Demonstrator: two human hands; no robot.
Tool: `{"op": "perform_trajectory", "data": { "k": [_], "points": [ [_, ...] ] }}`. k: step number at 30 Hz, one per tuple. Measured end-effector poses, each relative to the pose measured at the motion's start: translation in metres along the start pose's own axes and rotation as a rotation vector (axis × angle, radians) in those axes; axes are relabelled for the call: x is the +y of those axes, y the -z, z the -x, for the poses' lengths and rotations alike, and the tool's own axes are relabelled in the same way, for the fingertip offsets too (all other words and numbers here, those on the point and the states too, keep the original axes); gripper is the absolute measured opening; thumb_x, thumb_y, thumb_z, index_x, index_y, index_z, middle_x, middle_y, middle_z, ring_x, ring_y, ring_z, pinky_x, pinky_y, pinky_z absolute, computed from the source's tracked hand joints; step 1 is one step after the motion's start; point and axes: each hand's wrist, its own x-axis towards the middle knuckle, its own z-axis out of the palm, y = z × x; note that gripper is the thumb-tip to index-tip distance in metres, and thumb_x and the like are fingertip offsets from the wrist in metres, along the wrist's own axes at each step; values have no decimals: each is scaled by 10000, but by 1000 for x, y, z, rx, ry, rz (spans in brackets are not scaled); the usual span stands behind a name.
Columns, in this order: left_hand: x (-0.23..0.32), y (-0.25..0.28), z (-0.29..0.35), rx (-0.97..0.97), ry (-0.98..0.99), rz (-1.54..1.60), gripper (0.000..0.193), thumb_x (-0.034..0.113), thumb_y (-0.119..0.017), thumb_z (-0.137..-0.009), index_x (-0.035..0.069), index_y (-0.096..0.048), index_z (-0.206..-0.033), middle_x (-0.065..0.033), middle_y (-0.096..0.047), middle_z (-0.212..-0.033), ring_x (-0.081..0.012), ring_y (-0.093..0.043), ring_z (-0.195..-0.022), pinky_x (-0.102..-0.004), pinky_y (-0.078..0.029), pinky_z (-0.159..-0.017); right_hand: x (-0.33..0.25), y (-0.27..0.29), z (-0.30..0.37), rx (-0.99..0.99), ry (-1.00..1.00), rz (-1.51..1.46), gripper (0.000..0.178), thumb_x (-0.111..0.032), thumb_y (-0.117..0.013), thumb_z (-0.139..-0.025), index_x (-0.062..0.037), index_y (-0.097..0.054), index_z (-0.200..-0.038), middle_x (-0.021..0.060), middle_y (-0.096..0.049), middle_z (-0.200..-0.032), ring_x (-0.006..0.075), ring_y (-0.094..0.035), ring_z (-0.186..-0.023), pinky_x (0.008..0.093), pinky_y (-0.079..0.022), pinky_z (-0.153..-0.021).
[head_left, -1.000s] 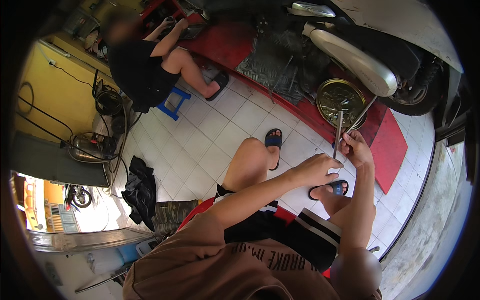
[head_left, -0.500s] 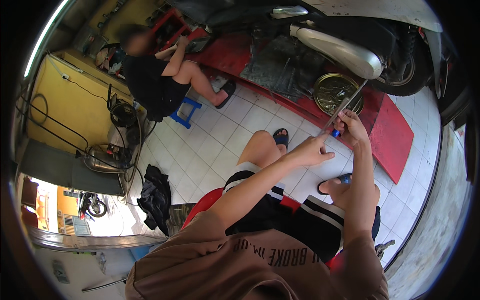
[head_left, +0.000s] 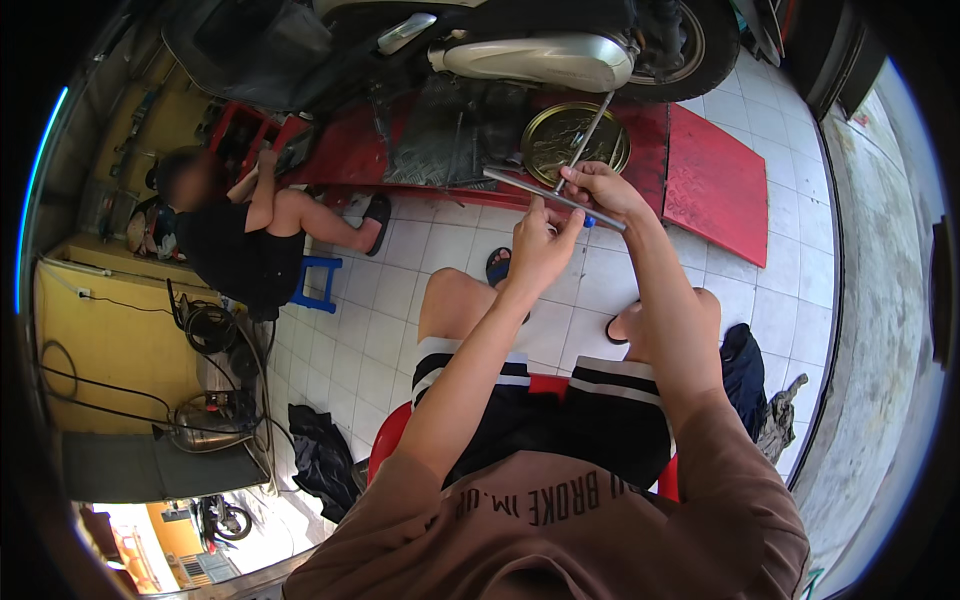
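My right hand [head_left: 606, 192] is closed on a thin metal rod [head_left: 596, 122]. The rod slants up to the lower edge of the scooter's silver side cover [head_left: 545, 62]. A longer flat metal bar [head_left: 515, 181] crosses the rod at my fingers; I cannot tell whether the two are joined. Just below and left of it, my left hand [head_left: 543, 248] has its fingers bent and its thumb against the bar. A small blue piece [head_left: 588, 221] shows by that thumb. Beyond the hands, a round gold-coloured tray [head_left: 540, 140] holds small parts that I cannot make out.
The scooter stands over a red platform [head_left: 350, 160] with a sloping red ramp [head_left: 715, 185] at right. At left another person [head_left: 225, 230] sits near a blue stool [head_left: 318, 283], holding a dark flat thing. Hoses and a compressor tank [head_left: 215, 425] stand by the yellow wall.
The view has swung right, so everything sits further left. The flat bar now lies crosswise to the rod. My left hand has turned from pointing outward to fingers bent at the bar.
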Motion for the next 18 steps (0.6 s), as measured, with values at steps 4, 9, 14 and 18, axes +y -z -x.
{"op": "perform_trajectory", "data": {
  "k": [4,9,14,18],
  "points": [
    [21,-10,13,-67,-178,75,630,180,-655,-873,30,-384,-1422,-29,-578,-621,-77,-502,-517,-250,-421,-509,-5,9,3,-151,67,-63,254,-230,-596,-949,-77,-552,-751,-38,-476,-596,49,-360,-501,215,-291,-461],
    [-23,1,19,-189,66,-239,740,226,-677,-861,47,-296,-1470,-19,-601,-667,-67,-500,-518,-223,-399,-497,-10,-5,6,-21,16,-60,264,-232,-585,-957,-65,-549,-756,-27,-491,-631,60,-366,-530,236,-304,-481],
    [4,4,6,-83,197,536,760,159,-596,-924,88,-127,-1518,2,-562,-760,-35,-466,-549,-188,-352,-474,-8,6,5,24,34,60,252,-237,-579,-959,-68,-564,-773,-37,-470,-620,52,-355,-520,224,-291,-470],
    [14,1,20,-284,-91,272,710,147,-562,-947,114,-144,-1520,16,-535,-716,-26,-455,-549,-192,-373,-492,-6,12,1,31,26,81,227,-232,-578,-959,-60,-573,-811,-31,-477,-622,48,-348,-509,221,-284,-456]
  ]
}}
